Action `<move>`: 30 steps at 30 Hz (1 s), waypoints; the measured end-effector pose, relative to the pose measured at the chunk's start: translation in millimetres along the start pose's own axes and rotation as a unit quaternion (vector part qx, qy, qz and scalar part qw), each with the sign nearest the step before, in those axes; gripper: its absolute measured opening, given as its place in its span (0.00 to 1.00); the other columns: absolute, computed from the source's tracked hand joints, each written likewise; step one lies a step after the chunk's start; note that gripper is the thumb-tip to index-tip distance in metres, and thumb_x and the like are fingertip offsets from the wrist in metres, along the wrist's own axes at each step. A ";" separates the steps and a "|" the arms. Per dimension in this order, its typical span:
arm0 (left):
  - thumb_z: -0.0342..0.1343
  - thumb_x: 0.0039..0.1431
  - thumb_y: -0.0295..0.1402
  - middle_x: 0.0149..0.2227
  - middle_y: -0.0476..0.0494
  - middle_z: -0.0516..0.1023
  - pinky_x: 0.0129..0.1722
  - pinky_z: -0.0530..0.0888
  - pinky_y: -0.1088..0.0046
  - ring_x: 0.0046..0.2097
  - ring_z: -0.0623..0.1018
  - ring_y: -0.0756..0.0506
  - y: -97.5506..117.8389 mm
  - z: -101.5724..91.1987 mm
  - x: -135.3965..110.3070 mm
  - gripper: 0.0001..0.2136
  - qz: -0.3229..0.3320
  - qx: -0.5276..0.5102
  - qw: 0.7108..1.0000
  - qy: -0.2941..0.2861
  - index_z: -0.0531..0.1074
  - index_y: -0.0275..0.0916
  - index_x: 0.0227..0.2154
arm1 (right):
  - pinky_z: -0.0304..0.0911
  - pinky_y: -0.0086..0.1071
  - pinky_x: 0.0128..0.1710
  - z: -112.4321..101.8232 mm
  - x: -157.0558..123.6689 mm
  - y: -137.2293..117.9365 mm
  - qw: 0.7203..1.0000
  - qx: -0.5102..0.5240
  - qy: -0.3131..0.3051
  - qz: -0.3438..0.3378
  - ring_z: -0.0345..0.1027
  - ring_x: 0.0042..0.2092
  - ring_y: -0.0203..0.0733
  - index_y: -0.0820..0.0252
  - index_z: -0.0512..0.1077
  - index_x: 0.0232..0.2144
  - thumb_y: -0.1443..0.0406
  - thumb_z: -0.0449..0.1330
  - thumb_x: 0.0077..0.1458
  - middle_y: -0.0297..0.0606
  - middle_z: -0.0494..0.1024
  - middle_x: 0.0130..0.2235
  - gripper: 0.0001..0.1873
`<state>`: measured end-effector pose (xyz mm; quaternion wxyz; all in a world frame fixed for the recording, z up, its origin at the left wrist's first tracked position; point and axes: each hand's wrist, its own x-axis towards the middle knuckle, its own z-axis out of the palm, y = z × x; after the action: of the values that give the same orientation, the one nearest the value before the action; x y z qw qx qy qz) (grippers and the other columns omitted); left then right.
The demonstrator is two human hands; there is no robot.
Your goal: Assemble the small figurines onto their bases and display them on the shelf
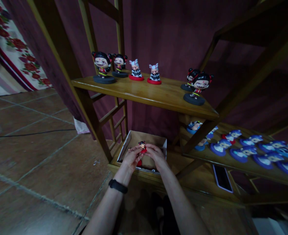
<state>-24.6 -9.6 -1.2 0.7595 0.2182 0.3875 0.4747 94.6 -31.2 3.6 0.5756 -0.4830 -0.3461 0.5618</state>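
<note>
Wooden shelf [158, 93] fronts maroon curtain [173, 36]; left hand [132, 158], right hand [156, 156] clasp figurine [142, 147].

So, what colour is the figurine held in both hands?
The figurine is red with black hair; head view.

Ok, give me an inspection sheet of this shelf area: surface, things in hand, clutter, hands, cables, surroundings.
Surface: wooden shelving; the low shelf bears an open cardboard box.
Job's things: small red figurine held over the box.
Clutter: six figurines on upper shelf; blue-based figures on right shelf; phone lying flat.
Hands: left hand and right hand both grip the figurine.
Cables: one black cable across floor.
Surroundings: tiled floor, dark red backdrop.
</note>
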 end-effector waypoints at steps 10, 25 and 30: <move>0.60 0.39 0.21 0.25 0.46 0.74 0.24 0.68 0.81 0.25 0.72 0.54 -4.5 5.6 0.0 0.11 0.070 0.064 0.995 0.032 0.71 0.32 0.30 | 0.65 0.37 0.41 -3.2 2.1 5.8 1.000 -0.013 -0.006 0.000 0.70 0.39 0.42 0.59 0.74 0.32 0.59 0.62 0.38 0.38 0.77 0.38 0.15; 0.61 0.38 0.22 0.24 0.46 0.74 0.25 0.68 0.78 0.25 0.72 0.53 -5.0 4.6 0.6 0.08 0.074 0.055 0.995 0.032 0.70 0.33 0.25 | 0.66 0.37 0.39 -2.7 2.5 8.3 1.000 -0.025 -0.017 -0.005 0.71 0.36 0.41 0.58 0.74 0.32 0.60 0.61 0.40 0.36 0.78 0.36 0.14; 0.59 0.39 0.22 0.23 0.46 0.74 0.25 0.68 0.78 0.24 0.72 0.53 -4.0 5.0 -1.2 0.06 0.063 0.058 0.996 0.033 0.70 0.32 0.24 | 0.66 0.36 0.38 -0.7 2.4 7.6 0.999 -0.030 -0.012 -0.007 0.70 0.36 0.40 0.57 0.74 0.30 0.61 0.60 0.40 0.35 0.78 0.35 0.12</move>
<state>-18.7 -12.3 -0.5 0.7011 0.2702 0.4249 0.5049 93.2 -29.7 -4.1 0.5608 -0.4909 -0.3731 0.5526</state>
